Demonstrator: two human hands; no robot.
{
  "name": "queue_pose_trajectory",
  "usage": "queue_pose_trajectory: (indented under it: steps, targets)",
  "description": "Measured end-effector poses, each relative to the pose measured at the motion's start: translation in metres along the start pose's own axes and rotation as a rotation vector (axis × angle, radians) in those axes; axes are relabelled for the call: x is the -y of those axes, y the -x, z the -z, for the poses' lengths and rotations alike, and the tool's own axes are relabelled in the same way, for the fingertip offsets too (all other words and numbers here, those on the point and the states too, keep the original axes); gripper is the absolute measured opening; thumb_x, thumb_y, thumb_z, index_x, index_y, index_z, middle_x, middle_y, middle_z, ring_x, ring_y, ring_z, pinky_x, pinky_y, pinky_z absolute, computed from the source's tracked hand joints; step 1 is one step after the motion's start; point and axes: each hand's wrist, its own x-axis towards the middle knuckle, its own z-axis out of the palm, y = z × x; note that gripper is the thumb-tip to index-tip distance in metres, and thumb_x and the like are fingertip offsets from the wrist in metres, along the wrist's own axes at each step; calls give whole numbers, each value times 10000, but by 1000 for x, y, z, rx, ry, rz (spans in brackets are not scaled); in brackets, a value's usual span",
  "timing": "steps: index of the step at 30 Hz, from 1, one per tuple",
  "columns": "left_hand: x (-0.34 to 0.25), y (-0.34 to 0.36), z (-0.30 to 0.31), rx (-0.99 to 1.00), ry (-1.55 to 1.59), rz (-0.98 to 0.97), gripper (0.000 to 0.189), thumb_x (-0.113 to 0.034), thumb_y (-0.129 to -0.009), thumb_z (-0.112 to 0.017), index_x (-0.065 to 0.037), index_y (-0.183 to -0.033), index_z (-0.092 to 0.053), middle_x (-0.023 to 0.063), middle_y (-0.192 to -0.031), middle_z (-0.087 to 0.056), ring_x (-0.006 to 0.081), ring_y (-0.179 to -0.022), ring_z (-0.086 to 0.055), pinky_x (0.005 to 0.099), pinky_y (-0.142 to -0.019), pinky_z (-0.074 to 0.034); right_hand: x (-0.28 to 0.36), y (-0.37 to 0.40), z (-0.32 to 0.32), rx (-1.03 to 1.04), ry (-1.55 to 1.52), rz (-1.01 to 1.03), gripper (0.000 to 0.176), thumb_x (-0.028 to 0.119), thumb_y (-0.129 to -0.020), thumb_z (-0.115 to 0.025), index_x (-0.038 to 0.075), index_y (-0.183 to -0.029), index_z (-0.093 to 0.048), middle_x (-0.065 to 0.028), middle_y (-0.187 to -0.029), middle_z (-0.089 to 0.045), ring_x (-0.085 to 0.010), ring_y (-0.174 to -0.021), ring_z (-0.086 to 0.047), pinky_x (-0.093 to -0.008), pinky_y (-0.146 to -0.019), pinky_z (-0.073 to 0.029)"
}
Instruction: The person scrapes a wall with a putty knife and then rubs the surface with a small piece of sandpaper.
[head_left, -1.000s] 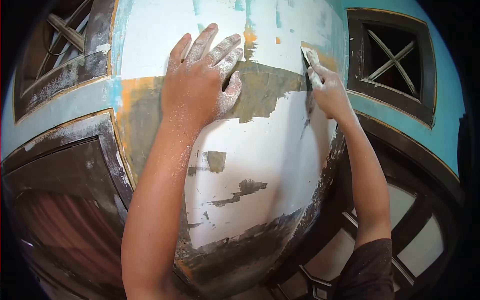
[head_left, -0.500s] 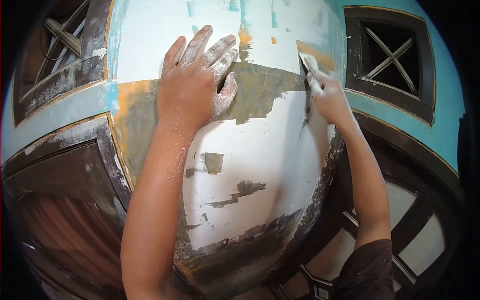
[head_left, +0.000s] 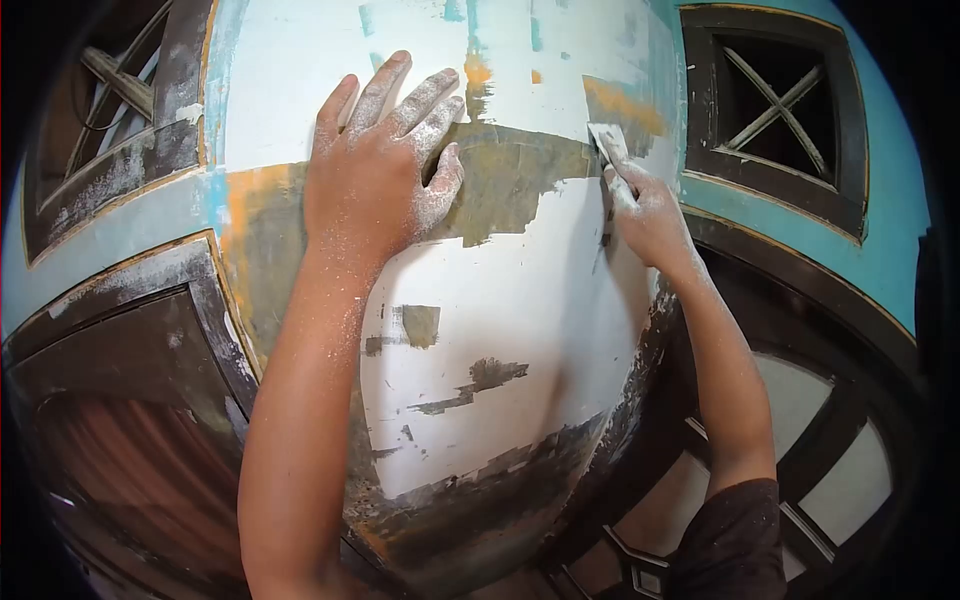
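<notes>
Dusted with white powder, my left hand lies flat on the wall with its fingers spread. My right hand grips a small putty knife, whose blade is against the wall beside an orange and grey bare patch. White filler smears my right thumb and fingers. The wall surface is mostly white, with a broad grey-brown patch between my two hands and smaller dark patches lower down.
A dark-framed opening with crossed wooden bars is at upper right, a similar one at upper left. A dark wooden door stands at lower left, and dark panelled woodwork with pale panes at lower right.
My right hand and the putty knife have moved slightly down, and the blade is turned at a different angle. My left hand stays on the wall; the whole view has shifted slightly.
</notes>
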Motion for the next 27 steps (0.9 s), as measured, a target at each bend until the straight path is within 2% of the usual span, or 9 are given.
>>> queue_pose_trajectory:
  steps: [1,6,7,13,14,15,23,24,27]
  targets:
    - [0,0,1,1,6,2,479,-291,-937,-664,-271,-1415,-645,-102,-1499,-585,177,-1484,-416,443,-1259,-266,-2,5,-2,-35,-36,47,436,198,-1029,-530,100,-1452,-574,-287,-1269,-647,-477,-1159,-633,-437,-994,-495]
    - [-1,0,1,0,-2,5,481,-292,-935,-662,-269,-1415,-646,-103,-1502,-582,177,-1482,-420,437,-1259,-262,16,-11,-3,-129,-55,164,404,184,-1029,-525,68,-1407,-607,-305,-1207,-655,-482,-1076,-653,-444,-943,-505]
    - [0,-1,0,1,-3,5,480,-293,-934,-662,-269,-1414,-646,-107,-1506,-578,177,-1484,-418,435,-1260,-260,33,-10,11,66,-21,-214,398,172,-1029,-523,67,-1403,-611,-297,-1210,-660,-477,-1073,-655,-442,-943,-505]
    - [0,0,1,17,12,19,476,-297,-935,-667,-270,-1410,-647,-129,-1526,-554,171,-1491,-407,441,-1263,-255,-4,-15,-7,-140,34,214,461,167,-1037,-512,101,-1493,-532,-254,-1418,-579,-428,-1326,-555,-393,-1093,-448]
    - [0,0,0,11,5,13,474,-296,-936,-666,-270,-1409,-647,-130,-1525,-554,169,-1491,-406,441,-1263,-256,-7,-25,-8,-174,28,230,426,173,-1036,-514,68,-1443,-579,-272,-1334,-634,-426,-1239,-624,-405,-1045,-478]
    - [0,1,-1,5,0,6,472,-295,-937,-665,-271,-1408,-648,-130,-1525,-554,167,-1492,-404,441,-1263,-257,47,-17,15,10,-85,-206,386,171,-1029,-520,31,-1371,-631,-277,-1219,-688,-432,-1114,-673,-422,-982,-503]
    - [0,0,2,13,3,9,489,-291,-935,-667,-266,-1423,-638,-118,-1518,-563,173,-1489,-408,439,-1267,-252,-13,-39,-9,-244,79,350,436,200,-1034,-525,60,-1442,-581,-270,-1043,-728,-414,-872,-705,-436,-836,-555]
    - [-1,1,1,5,16,16,495,-291,-933,-668,-269,-1427,-636,-115,-1512,-569,174,-1484,-416,438,-1264,-260,34,-31,13,0,-38,-96,426,205,-1036,-524,50,-1427,-593,-255,-922,-727,-364,-675,-685,-441,-657,-559]
    - [0,1,1,9,-10,0,497,-289,-930,-670,-270,-1426,-637,-113,-1511,-571,176,-1481,-420,438,-1262,-265,41,-27,11,-49,-101,-126,437,226,-1053,-541,102,-1471,-567,-145,-683,-510,-183,-538,-455,-378,-547,-460]
